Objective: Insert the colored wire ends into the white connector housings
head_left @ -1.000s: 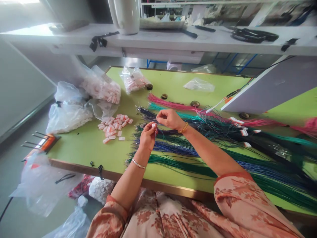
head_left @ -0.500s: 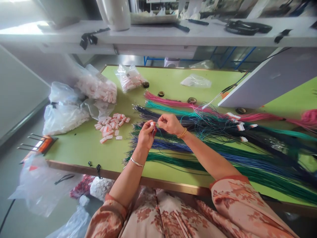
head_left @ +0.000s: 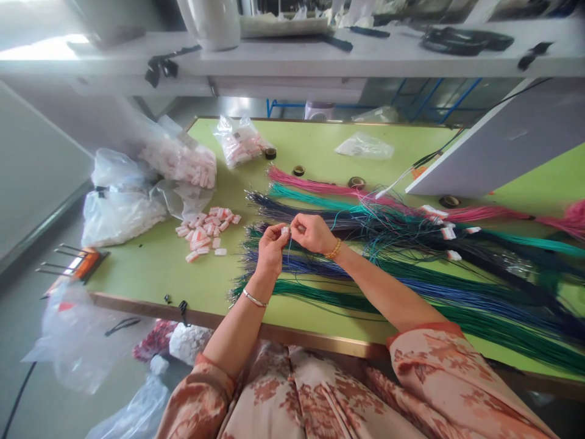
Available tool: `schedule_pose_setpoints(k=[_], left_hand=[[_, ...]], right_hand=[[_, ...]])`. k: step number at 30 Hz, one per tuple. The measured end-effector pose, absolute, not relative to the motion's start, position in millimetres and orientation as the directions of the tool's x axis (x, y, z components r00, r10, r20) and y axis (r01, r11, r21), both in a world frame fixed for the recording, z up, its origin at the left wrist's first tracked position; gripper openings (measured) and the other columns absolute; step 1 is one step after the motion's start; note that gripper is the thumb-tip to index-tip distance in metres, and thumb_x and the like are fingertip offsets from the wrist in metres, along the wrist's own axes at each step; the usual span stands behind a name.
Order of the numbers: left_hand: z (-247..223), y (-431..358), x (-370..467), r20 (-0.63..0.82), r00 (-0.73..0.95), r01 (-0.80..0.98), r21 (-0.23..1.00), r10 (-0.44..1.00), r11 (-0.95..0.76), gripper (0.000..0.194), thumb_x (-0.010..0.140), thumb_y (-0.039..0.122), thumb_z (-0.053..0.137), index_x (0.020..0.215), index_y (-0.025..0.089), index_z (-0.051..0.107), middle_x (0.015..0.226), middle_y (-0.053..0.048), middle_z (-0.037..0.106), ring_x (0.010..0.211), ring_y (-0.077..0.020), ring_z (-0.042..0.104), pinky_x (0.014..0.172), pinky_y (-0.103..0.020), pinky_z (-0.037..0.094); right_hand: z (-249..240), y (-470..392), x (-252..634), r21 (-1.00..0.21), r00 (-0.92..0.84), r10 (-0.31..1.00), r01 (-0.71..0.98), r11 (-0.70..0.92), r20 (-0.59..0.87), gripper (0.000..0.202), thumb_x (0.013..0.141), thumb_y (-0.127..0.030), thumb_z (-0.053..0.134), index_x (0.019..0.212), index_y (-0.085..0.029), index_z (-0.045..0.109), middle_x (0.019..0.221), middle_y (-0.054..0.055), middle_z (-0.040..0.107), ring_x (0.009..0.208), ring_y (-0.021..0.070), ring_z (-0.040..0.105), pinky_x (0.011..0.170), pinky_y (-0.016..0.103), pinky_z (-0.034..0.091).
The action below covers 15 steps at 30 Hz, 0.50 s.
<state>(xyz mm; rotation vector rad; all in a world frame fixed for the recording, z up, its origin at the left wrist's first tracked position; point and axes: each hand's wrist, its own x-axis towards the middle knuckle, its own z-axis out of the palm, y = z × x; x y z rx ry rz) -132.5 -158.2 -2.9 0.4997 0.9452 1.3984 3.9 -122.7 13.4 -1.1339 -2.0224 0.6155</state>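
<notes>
Between thumb and fingers, my left hand (head_left: 271,249) pinches a small white connector housing (head_left: 285,230). My right hand (head_left: 313,233) is closed in a pinch right beside it, its fingertips at the housing's edge; a thin wire seems to be in them, though the fingers hide its end. A light-coloured wire (head_left: 289,249) hangs down below the two hands. Under and beyond them lie bundles of dark wires (head_left: 278,210), blue wires (head_left: 338,268) and green wires (head_left: 329,294). Loose white-and-orange housings (head_left: 208,230) form a pile left of my left hand.
Pink wires (head_left: 315,184) and teal wires (head_left: 311,198) run along the far side of the green table (head_left: 150,274). Black tape rolls (head_left: 356,182) lie behind them. Plastic bags of housings (head_left: 183,161) stand at the left. A shelf (head_left: 283,61) spans the back, with a slanted panel (head_left: 503,140) at right.
The housing has turned in my left fingers, showing a whiter face. My right fingertips have come closer to it. The view has shifted slightly.
</notes>
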Motion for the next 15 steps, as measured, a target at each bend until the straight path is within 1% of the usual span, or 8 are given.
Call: schedule_pose_setpoints(k=[2, 3, 8, 15], left_hand=[[-4.6, -158.0, -132.2, -0.296, -0.077, -0.599, 0.777, 0.952, 0.193, 0.031, 0.055, 0.013, 0.084, 0.081, 0.016, 0.068, 0.075, 0.002, 0.066, 0.069, -0.0077, 0.058, 0.07, -0.022, 0.042], [-4.8, -157.8, -132.3, -0.31, -0.076, -0.601, 0.772, 0.948, 0.205, 0.031, 0.054, 0.013, 0.084, 0.08, 0.015, 0.067, 0.074, 0.002, 0.066, 0.068, -0.0076, 0.058, 0.07, -0.022, 0.041], [-1.8, -156.8, -133.5, -0.31, -0.115, -0.595, 0.782, 0.944, 0.184, 0.031, 0.057, 0.016, 0.084, 0.083, 0.015, 0.068, 0.074, 0.002, 0.064, 0.066, -0.0066, 0.056, 0.067, -0.022, 0.039], [-3.2, -156.0, -131.5, -0.293, -0.183, -0.597, 0.791, 0.939, 0.131, 0.032, 0.056, 0.019, 0.084, 0.083, 0.016, 0.068, 0.075, 0.002, 0.064, 0.069, -0.0074, 0.057, 0.07, -0.023, 0.041]], right_hand=[[9.7, -124.1, 4.3, -0.628, -0.368, 0.834, 0.548, 0.552, 0.412, 0.012, 0.078, -0.024, 0.054, 0.07, -0.017, 0.057, 0.067, 0.002, 0.062, 0.059, 0.0107, 0.049, 0.059, 0.023, 0.036], [8.5, -124.4, 4.8, -0.62, -0.376, 0.829, 0.549, 0.56, 0.414, 0.012, 0.079, -0.024, 0.053, 0.07, -0.017, 0.057, 0.068, 0.003, 0.062, 0.06, 0.0111, 0.05, 0.06, 0.023, 0.037], [7.9, -123.6, 8.3, -0.695, -0.393, 0.85, 0.498, 0.518, 0.352, 0.014, 0.083, -0.026, 0.053, 0.077, -0.016, 0.06, 0.066, 0.001, 0.062, 0.055, 0.0097, 0.049, 0.058, 0.022, 0.038], [9.9, -124.1, 3.3, -0.67, -0.385, 0.864, 0.552, 0.497, 0.324, 0.012, 0.08, -0.023, 0.054, 0.073, -0.016, 0.061, 0.065, 0.001, 0.063, 0.055, 0.0098, 0.049, 0.058, 0.021, 0.037]])
